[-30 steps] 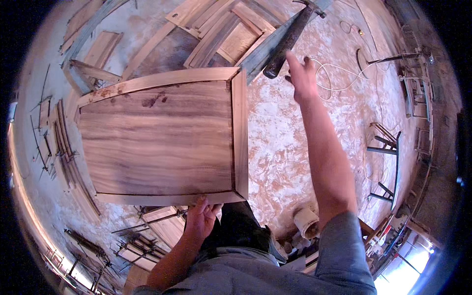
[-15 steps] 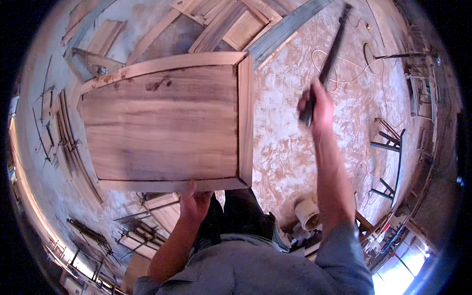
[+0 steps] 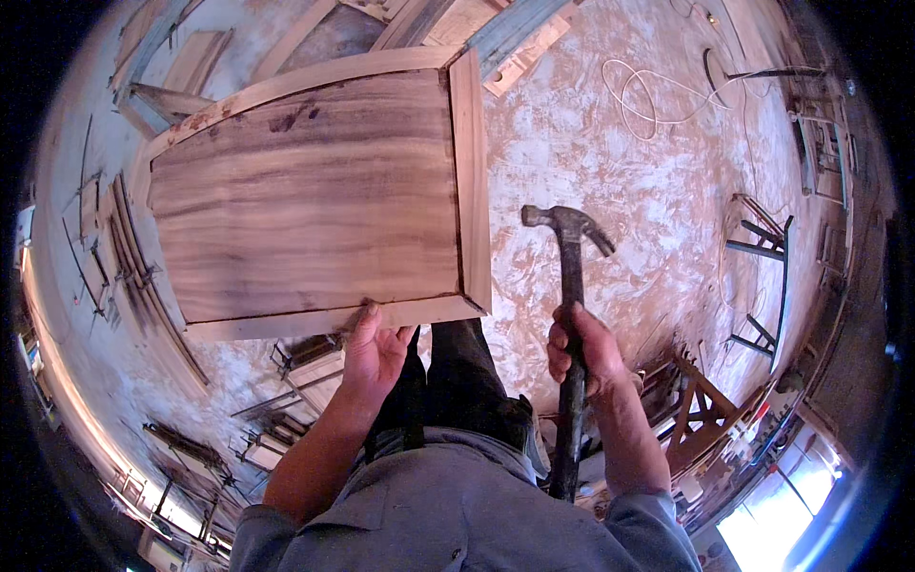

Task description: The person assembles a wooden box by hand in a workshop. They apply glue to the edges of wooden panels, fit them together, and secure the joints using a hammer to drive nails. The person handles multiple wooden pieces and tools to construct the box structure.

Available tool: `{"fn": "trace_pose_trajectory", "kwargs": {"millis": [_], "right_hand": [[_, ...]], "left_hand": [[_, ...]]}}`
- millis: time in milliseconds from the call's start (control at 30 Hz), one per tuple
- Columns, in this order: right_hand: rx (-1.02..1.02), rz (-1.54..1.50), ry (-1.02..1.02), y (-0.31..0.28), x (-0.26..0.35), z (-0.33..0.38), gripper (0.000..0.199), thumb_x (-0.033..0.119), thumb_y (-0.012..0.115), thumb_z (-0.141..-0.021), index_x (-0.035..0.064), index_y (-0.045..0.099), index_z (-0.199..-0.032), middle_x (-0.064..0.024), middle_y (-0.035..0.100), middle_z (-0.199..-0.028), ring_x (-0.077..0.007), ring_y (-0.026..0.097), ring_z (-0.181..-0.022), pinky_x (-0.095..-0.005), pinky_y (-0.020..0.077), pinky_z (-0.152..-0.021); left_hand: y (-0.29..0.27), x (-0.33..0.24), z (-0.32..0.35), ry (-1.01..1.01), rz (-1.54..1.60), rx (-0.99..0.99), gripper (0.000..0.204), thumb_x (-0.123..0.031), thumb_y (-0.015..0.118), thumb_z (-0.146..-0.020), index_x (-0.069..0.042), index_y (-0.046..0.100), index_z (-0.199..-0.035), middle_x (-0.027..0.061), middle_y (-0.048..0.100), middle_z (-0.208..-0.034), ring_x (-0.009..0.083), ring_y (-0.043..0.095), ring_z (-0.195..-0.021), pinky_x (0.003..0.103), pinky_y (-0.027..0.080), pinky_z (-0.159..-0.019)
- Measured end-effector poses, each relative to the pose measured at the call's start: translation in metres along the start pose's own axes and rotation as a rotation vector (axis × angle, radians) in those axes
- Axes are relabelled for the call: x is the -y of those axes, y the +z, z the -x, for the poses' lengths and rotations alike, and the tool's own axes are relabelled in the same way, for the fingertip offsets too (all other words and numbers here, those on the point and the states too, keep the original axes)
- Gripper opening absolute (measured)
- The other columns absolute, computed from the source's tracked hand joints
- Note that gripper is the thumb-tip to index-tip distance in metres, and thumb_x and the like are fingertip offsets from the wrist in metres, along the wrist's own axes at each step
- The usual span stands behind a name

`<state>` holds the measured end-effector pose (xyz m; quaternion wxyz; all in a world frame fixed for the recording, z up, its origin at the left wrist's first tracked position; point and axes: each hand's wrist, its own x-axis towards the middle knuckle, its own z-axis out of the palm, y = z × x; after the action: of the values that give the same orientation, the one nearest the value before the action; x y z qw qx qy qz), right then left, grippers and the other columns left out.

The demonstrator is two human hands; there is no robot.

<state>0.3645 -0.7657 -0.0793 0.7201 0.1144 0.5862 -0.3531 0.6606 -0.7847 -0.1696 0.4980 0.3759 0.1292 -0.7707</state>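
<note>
A framed wooden panel (image 3: 305, 210) lies in front of me, its brown grained board set inside paler rails. My left hand (image 3: 374, 351) grips the near rail, thumb on top and fingers underneath, partly hidden. To the right of the panel, my right hand (image 3: 586, 353) is wrapped round the dark handle of a claw hammer (image 3: 570, 267). The hammer stands head-away from me, face toward the panel and claw to the right, apart from the wood. Dark smudges mark the panel's far left part.
A blue-grey beam (image 3: 515, 33) and several wooden boards (image 3: 419, 24) lie beyond the panel. A pale cord (image 3: 643, 105) loops on the blotchy floor (image 3: 543, 143). Dark metal frames (image 3: 777, 257) are at right, a wooden triangular brace (image 3: 701, 410) nearer, long strips (image 3: 143, 267) at left.
My right hand has drawn the hammer back toward me and turned it, so its head now shows. The panel's near edge sits a little farther from me, still in my left hand.
</note>
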Motion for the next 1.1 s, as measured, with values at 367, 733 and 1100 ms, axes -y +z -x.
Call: {"fn": "trace_pose_trajectory", "kwargs": {"millis": [367, 733, 1100], "right_hand": [[0.000, 0.076, 0.035, 0.015, -0.029, 0.015, 0.030, 0.037, 0.050, -0.097, 0.0074, 0.045, -0.096, -0.0054, 0.047, -0.061, -0.0171, 0.045, -0.039, -0.0325, 0.0422, -0.036], [-0.061, -0.010, -0.039, 0.010, -0.027, 0.007, 0.034, 0.041, 0.041, -0.100, 0.0084, 0.046, -0.094, -0.0046, 0.046, -0.061, -0.0170, 0.045, -0.038, -0.0337, 0.0413, -0.034], [-0.022, 0.097, -0.073, 0.024, -0.001, -0.007, 0.033, 0.039, 0.044, -0.099, 0.0071, 0.046, -0.094, -0.0053, 0.044, -0.061, -0.0172, 0.044, -0.038, -0.0332, 0.0405, -0.033]], "left_hand": [[-0.002, 0.001, -0.001, -0.006, 0.005, 0.033, 0.041, -0.018, 0.059, -0.092, -0.006, 0.047, -0.131, 0.0097, 0.053, -0.133, 0.0274, 0.046, -0.128, 0.048, 0.036, -0.110], [0.006, 0.003, -0.001, 0.008, -0.013, 0.010, 0.045, -0.017, 0.060, -0.091, -0.007, 0.044, -0.132, 0.0095, 0.051, -0.135, 0.0272, 0.045, -0.129, 0.047, 0.035, -0.111], [0.011, 0.000, -0.002, -0.012, -0.001, 0.011, 0.043, -0.013, 0.062, -0.090, -0.006, 0.045, -0.130, 0.0086, 0.051, -0.132, 0.0249, 0.047, -0.126, 0.044, 0.038, -0.108]]}}
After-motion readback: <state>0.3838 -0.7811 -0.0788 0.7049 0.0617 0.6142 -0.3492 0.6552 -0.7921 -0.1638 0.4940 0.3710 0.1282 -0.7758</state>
